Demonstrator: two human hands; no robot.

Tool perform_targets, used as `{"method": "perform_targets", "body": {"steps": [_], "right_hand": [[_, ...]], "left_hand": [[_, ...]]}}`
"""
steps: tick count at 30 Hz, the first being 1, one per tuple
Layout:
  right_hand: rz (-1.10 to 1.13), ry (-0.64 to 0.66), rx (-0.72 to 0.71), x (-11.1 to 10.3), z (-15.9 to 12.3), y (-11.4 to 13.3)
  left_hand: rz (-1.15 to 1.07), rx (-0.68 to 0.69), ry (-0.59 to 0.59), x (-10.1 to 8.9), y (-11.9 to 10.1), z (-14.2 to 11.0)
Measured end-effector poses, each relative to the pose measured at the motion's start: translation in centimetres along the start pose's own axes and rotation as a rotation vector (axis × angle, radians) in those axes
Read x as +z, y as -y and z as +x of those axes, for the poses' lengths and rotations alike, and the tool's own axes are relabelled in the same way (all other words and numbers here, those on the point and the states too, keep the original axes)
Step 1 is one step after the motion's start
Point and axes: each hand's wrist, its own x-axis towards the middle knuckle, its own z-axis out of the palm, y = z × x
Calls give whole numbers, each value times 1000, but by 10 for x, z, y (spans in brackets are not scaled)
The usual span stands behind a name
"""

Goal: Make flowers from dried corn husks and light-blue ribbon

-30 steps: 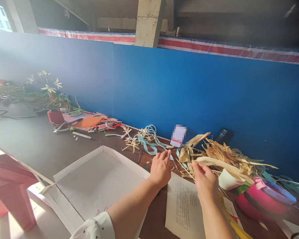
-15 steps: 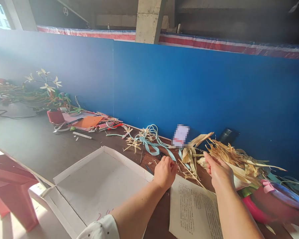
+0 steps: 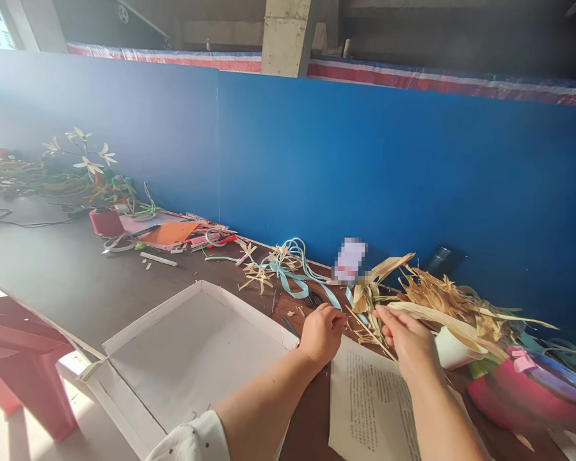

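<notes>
My left hand is closed in a pinch over the table, beside the right edge of a shallow white box lid. To its right my right hand pinches thumb against fingers, above a printed sheet. Whatever the two hands hold is too thin to make out. Dry corn husks lie just beyond the right hand, with a larger heap of husks farther right. Behind the left hand are dark scissors, partly hidden, and a light-blue ribbon beside husk flowers.
A white cup and a pink container stand at the right. A phone leans against the blue partition. Farther left are a red thread spool, orange paper and more flowers. A red stool stands lower left.
My right hand has moved left, closer to my left hand, uncovering more of the white cup. My left hand has barely shifted and stays closed.
</notes>
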Motion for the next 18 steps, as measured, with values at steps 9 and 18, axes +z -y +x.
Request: {"method": "perform_targets", "body": {"steps": [9, 18], "right_hand": [[-67, 99, 147, 20, -25, -22], [-85, 135, 156, 14, -19, -27]], "left_hand": [[51, 188, 91, -1, 1, -4], [322, 399, 178, -6, -4, -5]]}}
